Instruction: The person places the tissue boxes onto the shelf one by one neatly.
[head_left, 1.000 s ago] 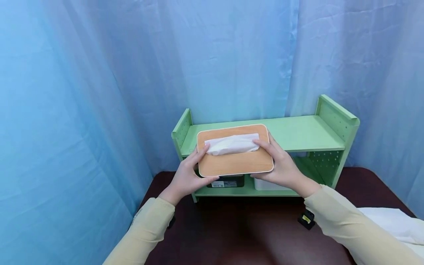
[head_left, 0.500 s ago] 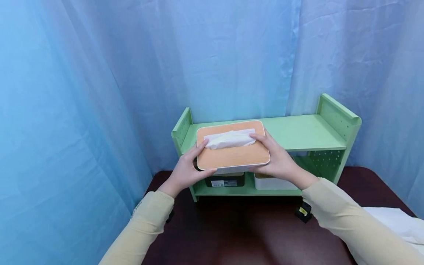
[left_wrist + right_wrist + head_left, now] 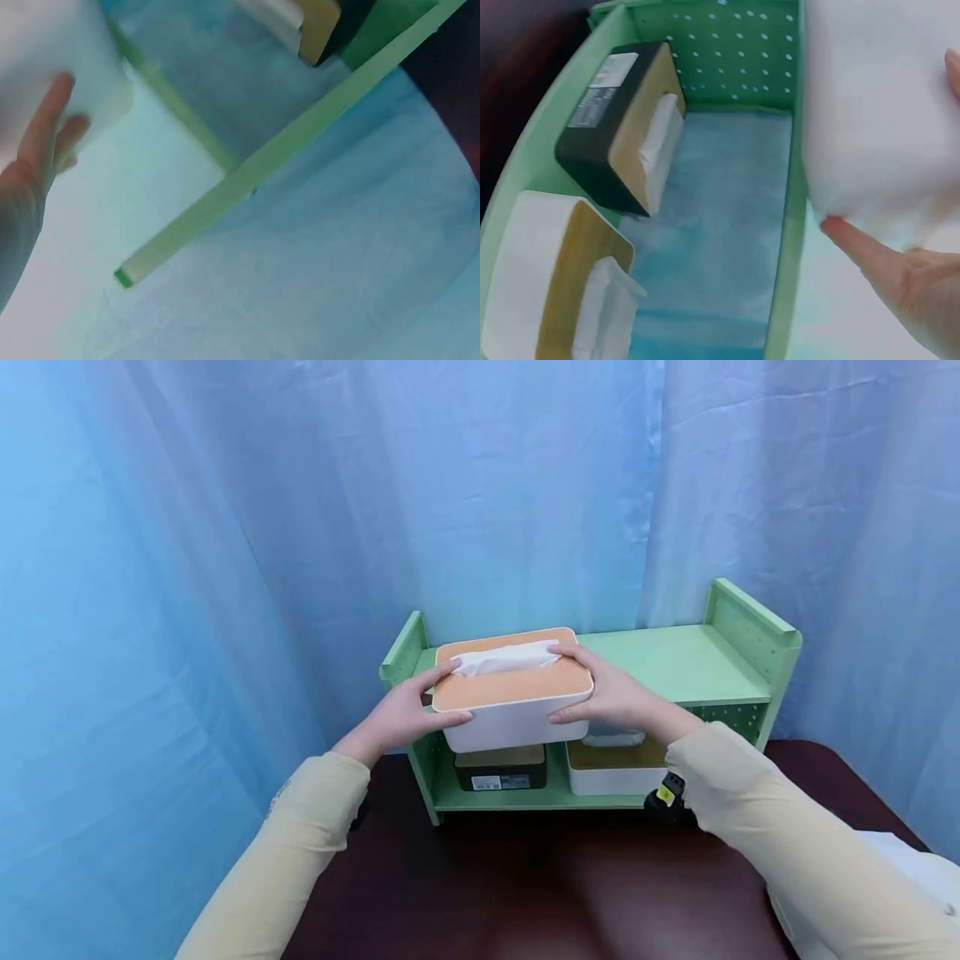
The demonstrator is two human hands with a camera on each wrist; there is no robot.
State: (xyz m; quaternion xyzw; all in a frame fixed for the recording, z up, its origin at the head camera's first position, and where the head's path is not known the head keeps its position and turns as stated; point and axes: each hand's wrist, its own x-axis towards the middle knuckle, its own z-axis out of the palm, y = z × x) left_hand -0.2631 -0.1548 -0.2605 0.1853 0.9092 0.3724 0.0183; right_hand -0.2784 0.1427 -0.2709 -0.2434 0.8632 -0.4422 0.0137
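A white tissue box (image 3: 517, 724) with a wood-look lid and a white tissue (image 3: 506, 658) in its slot is held between both hands, in front of the green shelf's top board. My left hand (image 3: 405, 710) grips its left end, fingers on the lid and thumb low on the front wall. On the right end, my right hand (image 3: 618, 692) does the same, fingertips close to the tissue. The box tilts slightly, its right side higher. In the right wrist view the white box wall (image 3: 885, 105) fills the upper right, with a right-hand fingertip at its corner.
A two-tier green shelf (image 3: 667, 660) stands on the dark red table (image 3: 540, 877). Its lower tier holds a black tissue box (image 3: 604, 127) and another white tissue box (image 3: 525, 277). White cloth (image 3: 911, 868) lies at the right edge. Blue curtains (image 3: 487, 485) hang behind.
The held tissue box has moved up and slightly left in the head view, and tipped so its white front wall now shows. More of the lower-tier boxes is visible.
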